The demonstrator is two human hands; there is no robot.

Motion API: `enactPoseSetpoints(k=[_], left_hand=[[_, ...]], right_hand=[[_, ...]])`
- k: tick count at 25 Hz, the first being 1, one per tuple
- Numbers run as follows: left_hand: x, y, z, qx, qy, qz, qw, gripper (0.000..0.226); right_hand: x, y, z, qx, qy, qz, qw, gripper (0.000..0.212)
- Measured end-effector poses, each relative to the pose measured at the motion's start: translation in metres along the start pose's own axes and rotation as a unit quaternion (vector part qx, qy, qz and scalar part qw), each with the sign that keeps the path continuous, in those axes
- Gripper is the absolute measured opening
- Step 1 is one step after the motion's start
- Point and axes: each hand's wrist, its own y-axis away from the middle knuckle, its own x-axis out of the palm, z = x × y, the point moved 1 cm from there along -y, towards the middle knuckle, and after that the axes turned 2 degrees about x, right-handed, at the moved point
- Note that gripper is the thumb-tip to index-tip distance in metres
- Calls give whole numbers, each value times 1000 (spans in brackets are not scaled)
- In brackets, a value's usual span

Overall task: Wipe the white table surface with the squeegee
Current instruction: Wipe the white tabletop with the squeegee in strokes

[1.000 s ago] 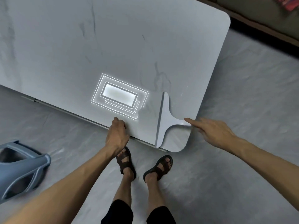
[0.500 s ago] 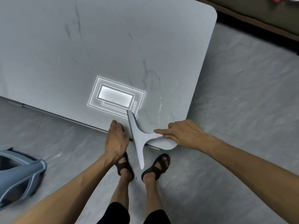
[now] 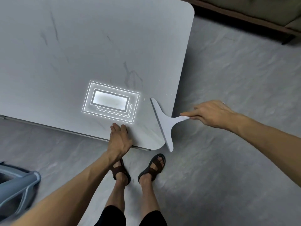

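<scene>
we've got the squeegee (image 3: 164, 126) at the near right corner of the white surface (image 3: 97, 46), blade slanting across the corner with its lower tip hanging past the edge. our right hand (image 3: 211, 114) holds the handle out beyond the side edge, fingers (image 3: 187, 114) pinched closed on it. our left hand (image 3: 119, 139) lies flat on the near edge, holding nothing. a few small specks sit near the blade's far end. we judge only this corner is being worked; the wide stretch beyond looks yet to be covered, though whether it's already wiped we can't tell.
</scene>
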Motion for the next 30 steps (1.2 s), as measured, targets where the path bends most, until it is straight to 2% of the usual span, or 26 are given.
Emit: enactPoseSetpoints(k=[4,10,12,15,19,24,30], left_hand=[[-3,0,-4,-15,-18,37,999,41],[-7,-1,-6,-27,13,24,999,36],[-9,0,-1,-22,59,-17,998,30],[-16,6,15,-61,141,-103,983,18],[-27,11,38,-90,179,-167,965,17],[-29,13,49,-96,197,-140,966,16],[-25,7,29,-38,189,-115,975,29]], right_hand=[[-13,4,-25,20,25,6,999,38],[-39,10,-41,35,71,-1,997,38],[-47,8,-31,22,66,3,998,37],[-55,-9,6,-41,55,25,997,37],[-46,-46,73,-124,35,39,991,38],[-33,-85,117,-155,32,10,987,38],[-39,-94,76,-82,10,1,997,36]])
